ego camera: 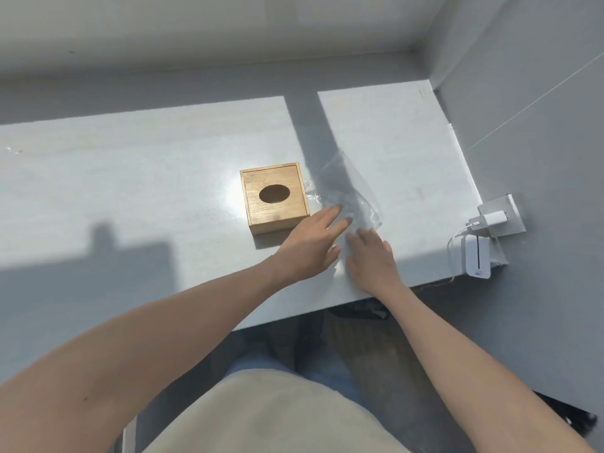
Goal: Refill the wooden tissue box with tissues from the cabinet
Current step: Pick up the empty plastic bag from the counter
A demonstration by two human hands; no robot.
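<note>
The wooden tissue box (274, 197) stands on the white table (130, 178), lid on, and its oval opening looks dark with no tissue showing. Just right of it lies a crumpled clear plastic wrapper (346, 188), touching the box's right side. My left hand (310, 243) rests on the wrapper's near left part with fingers stretched out and apart, beside the box's front right corner. My right hand (371, 259) lies flat on the wrapper's near end, fingers pointing toward the left hand. Whether tissues are inside the plastic cannot be made out.
A white charger (490, 219) is plugged into a wall socket at the table's right edge, with a white device (477, 256) and a cable below it. A grey wall (539, 125) closes the right side. The table's front edge runs just behind my wrists.
</note>
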